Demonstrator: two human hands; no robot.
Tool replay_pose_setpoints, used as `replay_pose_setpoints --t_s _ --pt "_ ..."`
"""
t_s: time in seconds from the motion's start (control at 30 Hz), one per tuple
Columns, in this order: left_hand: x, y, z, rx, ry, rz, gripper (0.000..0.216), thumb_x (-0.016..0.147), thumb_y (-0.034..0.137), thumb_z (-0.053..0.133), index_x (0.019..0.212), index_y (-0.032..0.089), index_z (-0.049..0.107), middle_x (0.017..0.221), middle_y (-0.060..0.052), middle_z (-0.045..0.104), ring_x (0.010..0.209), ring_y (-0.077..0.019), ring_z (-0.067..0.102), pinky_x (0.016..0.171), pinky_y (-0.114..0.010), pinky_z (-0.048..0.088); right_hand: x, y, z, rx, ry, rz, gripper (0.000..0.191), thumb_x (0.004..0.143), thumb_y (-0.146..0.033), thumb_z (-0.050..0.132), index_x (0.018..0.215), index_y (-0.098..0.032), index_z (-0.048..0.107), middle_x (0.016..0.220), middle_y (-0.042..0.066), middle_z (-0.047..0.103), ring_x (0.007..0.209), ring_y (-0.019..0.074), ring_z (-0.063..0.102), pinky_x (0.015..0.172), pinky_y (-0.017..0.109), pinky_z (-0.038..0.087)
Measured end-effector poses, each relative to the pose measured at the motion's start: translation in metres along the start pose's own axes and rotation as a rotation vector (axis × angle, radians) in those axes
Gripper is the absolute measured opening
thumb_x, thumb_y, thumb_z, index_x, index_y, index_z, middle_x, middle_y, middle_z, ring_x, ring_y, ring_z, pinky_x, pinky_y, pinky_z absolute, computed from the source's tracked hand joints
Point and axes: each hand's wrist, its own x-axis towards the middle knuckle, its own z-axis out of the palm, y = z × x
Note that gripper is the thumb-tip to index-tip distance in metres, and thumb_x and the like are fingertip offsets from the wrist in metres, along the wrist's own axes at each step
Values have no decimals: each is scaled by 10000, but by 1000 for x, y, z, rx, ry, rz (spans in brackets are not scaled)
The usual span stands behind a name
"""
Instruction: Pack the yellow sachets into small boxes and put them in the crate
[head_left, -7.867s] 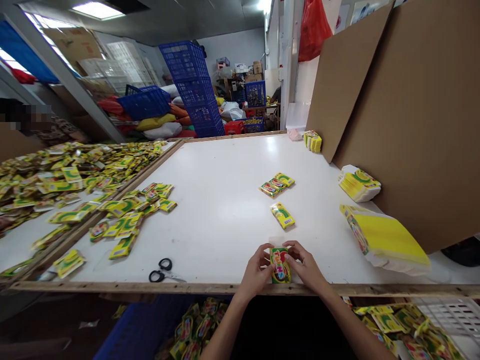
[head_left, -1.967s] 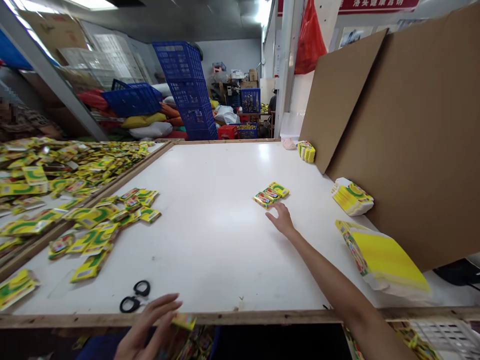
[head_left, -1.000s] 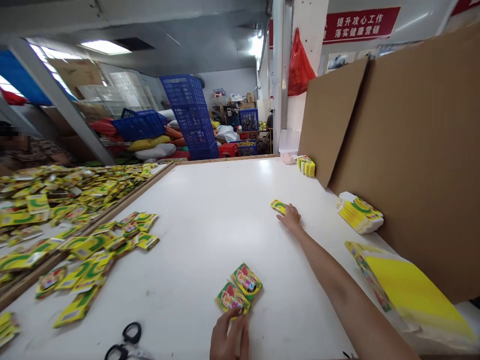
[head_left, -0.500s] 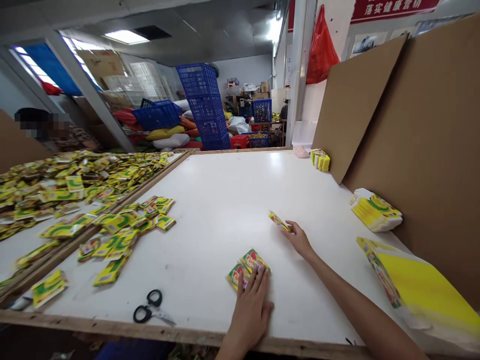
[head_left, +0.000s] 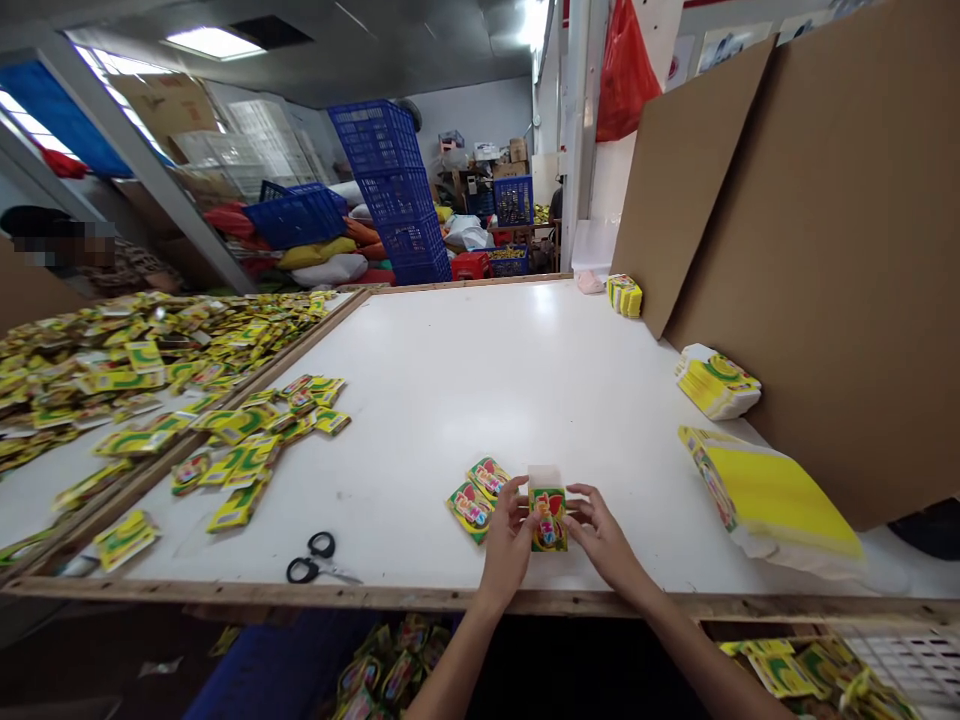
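Close to the table's front edge, my left hand [head_left: 513, 532] and my right hand [head_left: 601, 532] grip a small printed carton [head_left: 550, 515] from either side. The carton is green, yellow and red, and a pale flap stands up at its top. Just left of my left hand lie two printed packets [head_left: 470, 510], partly overlapping and faces up. My left thumb rests on the carton's front, while the right fingers close on its right edge.
Black-handled scissors [head_left: 311, 560] lie near the front edge. Loose yellow packets [head_left: 251, 460] spread on the left, with a big heap [head_left: 150, 345] beyond the wooden divider. At right are stacks of flat yellow cartons [head_left: 765, 495] beside cardboard panels [head_left: 817, 230]. A person sits at far left.
My right hand has brought the carton back towards me from further out on the table. My left hand has left the two packets and now holds the carton too. The view has shifted.
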Motion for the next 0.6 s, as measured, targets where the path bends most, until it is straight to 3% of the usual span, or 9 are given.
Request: replay_pose_setpoints --t_s 0.1,0.27,0.43,0.53,0.6 --pt "-6 -7 3 -3 -75 -41 446 809 309 604 1227 233 467 926 -31 586 797 -156 619 664 -255 509 -5 -2 -13 -163 80 -60 418 823 -417 576 1189 -252 462 1006 65 651 883 210 640 750 343 512" --pt "-10 -15 4 5 -198 -105 298 761 302 660 1022 178 587 871 -26 604 753 -147 608 660 -242 498 -9 -9 -21 -295 -8 -61 271 859 -445 504 997 -221 574 895 45 659 834 200 623 746 314 491" --pt "-7 -16 9 -10 -162 -57 231 785 312 638 955 157 614 883 -45 644 793 -166 616 715 -266 492 -6 -10 -16 -380 4 -109 269 879 -423 482 770 -204 595 783 22 627 766 180 585 722 291 468" --pt "-5 -15 13 -100 -122 -36 280 762 275 664 1012 176 588 992 -66 642 902 -189 622 786 -293 494 -4 -4 -15 -308 81 -150 215 856 -392 529 927 -204 605 863 36 642 812 183 602 759 301 480" --pt "-4 -15 15 -146 -92 -34 379 751 253 677 1100 203 540 1001 -62 639 912 -188 625 785 -296 498 -3 -1 -15 -233 109 -136 349 838 -389 560 1137 -210 540 879 36 654 805 184 620 758 312 497"
